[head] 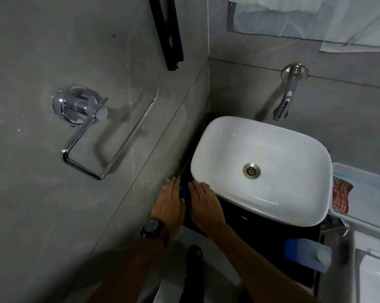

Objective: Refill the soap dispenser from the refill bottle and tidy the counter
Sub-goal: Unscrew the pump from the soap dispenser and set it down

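Observation:
A small green and blue soap dispenser point(183, 192) stands on the black counter point(261, 228), in the narrow gap between the wall and the white basin point(228, 136). My left hand point(171, 201), with a watch on its wrist, presses its left side. My right hand point(206, 203) presses its right side, fingers stretched forward. The hands hide most of the dispenser. A translucent blue refill bottle point(306, 253) with a white cap lies on its side at the counter's front right, well apart from both hands.
A chrome wall tap point(286, 99) hangs over the basin's back edge. A chrome towel ring point(110, 136) is fixed to the grey tiled wall on the left. Right of the basin sits a clear tray point(364, 184) with a red checked cloth point(341, 194).

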The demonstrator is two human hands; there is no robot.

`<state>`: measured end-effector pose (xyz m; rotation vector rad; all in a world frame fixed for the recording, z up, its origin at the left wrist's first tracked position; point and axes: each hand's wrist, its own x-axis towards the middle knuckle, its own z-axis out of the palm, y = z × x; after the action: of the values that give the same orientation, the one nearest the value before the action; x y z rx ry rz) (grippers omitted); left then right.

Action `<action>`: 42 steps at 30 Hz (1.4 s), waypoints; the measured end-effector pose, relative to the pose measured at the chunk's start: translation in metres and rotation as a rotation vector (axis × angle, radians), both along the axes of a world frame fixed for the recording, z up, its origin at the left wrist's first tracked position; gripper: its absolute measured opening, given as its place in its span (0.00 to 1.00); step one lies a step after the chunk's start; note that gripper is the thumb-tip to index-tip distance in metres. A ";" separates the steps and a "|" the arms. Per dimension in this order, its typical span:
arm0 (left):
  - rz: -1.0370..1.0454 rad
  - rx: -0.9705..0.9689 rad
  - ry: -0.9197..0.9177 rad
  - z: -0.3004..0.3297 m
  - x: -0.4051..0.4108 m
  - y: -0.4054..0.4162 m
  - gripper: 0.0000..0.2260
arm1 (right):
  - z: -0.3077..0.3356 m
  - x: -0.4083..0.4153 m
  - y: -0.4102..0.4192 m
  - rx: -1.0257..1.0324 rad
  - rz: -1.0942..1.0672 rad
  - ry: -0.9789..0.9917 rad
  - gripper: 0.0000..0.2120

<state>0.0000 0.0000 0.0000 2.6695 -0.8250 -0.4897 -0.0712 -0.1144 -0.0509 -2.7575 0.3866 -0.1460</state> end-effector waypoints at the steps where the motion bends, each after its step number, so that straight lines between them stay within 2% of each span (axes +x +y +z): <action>1: 0.037 -0.046 0.032 -0.002 0.001 -0.001 0.26 | -0.005 0.003 0.002 0.037 0.009 -0.021 0.26; 3: 0.093 -0.085 0.082 0.000 0.003 -0.002 0.25 | -0.010 0.009 0.007 0.121 0.008 -0.013 0.24; 7: 0.083 -0.133 0.120 -0.002 0.005 0.000 0.21 | -0.032 0.030 0.015 0.305 -0.099 0.092 0.30; 9: 0.108 -0.118 0.104 -0.008 0.008 0.002 0.22 | -0.038 0.036 0.017 0.453 -0.117 0.227 0.27; 12: 0.137 -0.111 0.074 -0.013 0.009 0.005 0.24 | -0.027 0.037 0.015 0.610 -0.213 0.188 0.24; 15: 0.186 -0.176 0.205 -0.009 0.005 0.010 0.21 | -0.012 0.031 0.011 0.625 -0.217 0.161 0.22; 19: 0.172 -0.340 0.219 0.016 -0.004 0.013 0.17 | 0.018 0.013 0.003 0.625 -0.201 0.138 0.24; 23: 0.061 -0.518 0.238 0.052 -0.010 0.008 0.15 | 0.076 -0.018 -0.021 0.621 -0.185 0.063 0.21; 31: -0.059 -0.814 0.279 0.147 -0.030 -0.069 0.14 | 0.180 -0.074 -0.084 0.649 -0.313 -0.115 0.21; 35: -0.104 -0.851 0.231 0.175 -0.039 -0.115 0.15 | 0.219 -0.084 -0.109 0.621 -0.365 -0.182 0.19; 39: -0.239 -0.878 0.440 0.188 -0.056 -0.134 0.20 | 0.241 -0.093 -0.123 0.561 -0.436 -0.269 0.20; 42: -0.226 -0.938 0.360 0.194 -0.061 -0.134 0.18 | 0.247 -0.102 -0.135 0.542 -0.483 -0.307 0.22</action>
<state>-0.0606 -0.1338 0.1937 1.5916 -0.9371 -0.4586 -0.1737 -0.2494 0.1957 -2.0300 0.8548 -0.4962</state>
